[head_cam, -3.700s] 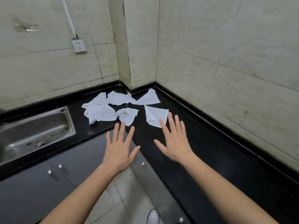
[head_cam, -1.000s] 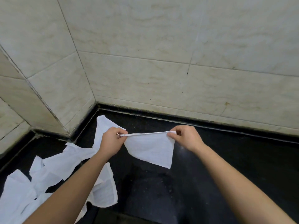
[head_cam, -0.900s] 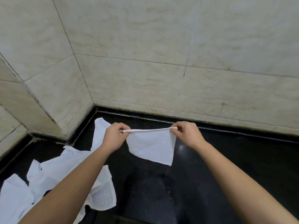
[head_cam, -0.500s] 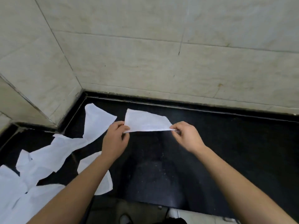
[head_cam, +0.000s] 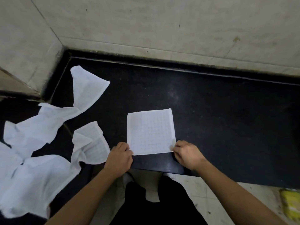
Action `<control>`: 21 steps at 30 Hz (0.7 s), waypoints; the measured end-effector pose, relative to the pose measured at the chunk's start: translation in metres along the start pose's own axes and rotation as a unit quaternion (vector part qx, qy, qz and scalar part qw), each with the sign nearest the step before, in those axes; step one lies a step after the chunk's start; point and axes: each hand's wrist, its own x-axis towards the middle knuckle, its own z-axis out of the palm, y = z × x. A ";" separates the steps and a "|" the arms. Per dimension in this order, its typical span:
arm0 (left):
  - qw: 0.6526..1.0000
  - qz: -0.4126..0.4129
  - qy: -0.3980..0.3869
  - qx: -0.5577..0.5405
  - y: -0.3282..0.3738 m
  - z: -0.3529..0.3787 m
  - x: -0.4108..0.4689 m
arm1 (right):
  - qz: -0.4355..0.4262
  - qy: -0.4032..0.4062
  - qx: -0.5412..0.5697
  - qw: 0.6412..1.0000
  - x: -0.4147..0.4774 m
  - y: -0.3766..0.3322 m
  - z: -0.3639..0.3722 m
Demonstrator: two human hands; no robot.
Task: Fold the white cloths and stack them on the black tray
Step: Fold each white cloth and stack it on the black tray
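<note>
- Far left, a heap of loose white waffle-weave cloths sat crumpled and overlapping on the black speckled stone countertop, spilling right to its near edge.
- One more crumpled white cloth stuck up toward the corner of the beige tiled wall, and a small bunched white cloth lay just beside the left hand.
- The left hand was curled in tight, pinching the near-left corner of the flat white gridded cloth.
- That cloth was spread smooth on the counter, pretty much a neat rectangle, close to the front edge.
- The right hand was pinching the near-right corner, fingers closed on the fabric.
- Couldn't spot any tray in view.
- Bottom right, something yellow on the floor, too blurry to tell.
</note>
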 end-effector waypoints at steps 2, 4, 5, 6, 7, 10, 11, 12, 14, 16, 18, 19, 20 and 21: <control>0.999 -0.031 0.003 -0.036 -0.002 -0.006 0.005 | 0.030 -0.020 0.042 0.998 0.002 0.002 -0.008; 0.992 -0.085 -0.004 -0.093 -0.003 -0.017 0.018 | 0.100 -0.017 0.133 0.986 0.011 0.003 -0.022; 0.984 -0.118 -0.006 -0.132 -0.003 -0.023 0.026 | 0.146 0.007 0.199 0.969 0.018 0.005 -0.029; 0.972 -0.157 -0.001 -0.175 -0.004 -0.030 0.035 | 0.193 0.037 0.272 0.942 0.027 0.007 -0.034; 0.954 -0.202 0.009 -0.220 -0.005 -0.036 0.045 | 0.235 0.062 0.344 0.907 0.038 0.010 -0.037; 0.872 -0.333 0.053 -0.353 -0.013 -0.048 0.076 | 0.303 0.086 0.482 0.817 0.070 0.022 -0.040; 0.851 -0.357 0.066 -0.380 -0.016 -0.049 0.087 | 0.314 0.093 0.497 0.804 0.080 0.027 -0.040; 0.836 -0.374 0.076 -0.395 -0.020 -0.049 0.098 | 0.322 0.099 0.504 0.795 0.091 0.033 -0.040; 0.820 -0.393 0.094 -0.405 -0.023 -0.049 0.115 | 0.336 0.110 0.505 0.788 0.106 0.037 -0.041; 0.816 -0.401 0.103 -0.403 -0.027 -0.045 0.131 | 0.348 0.114 0.495 0.788 0.118 0.043 -0.039; 0.821 -0.405 0.101 -0.389 -0.030 -0.040 0.142 | 0.357 0.120 0.480 0.792 0.128 0.046 -0.037; 0.826 -0.404 0.100 -0.381 -0.032 -0.037 0.147 | 0.358 0.127 0.471 0.796 0.133 0.047 -0.036; 0.830 -0.403 0.099 -0.373 -0.034 -0.034 0.151 | 0.358 0.136 0.461 0.800 0.136 0.048 -0.035; 0.834 -0.404 0.097 -0.364 -0.035 -0.031 0.155 | 0.359 0.142 0.450 0.805 0.139 0.048 -0.034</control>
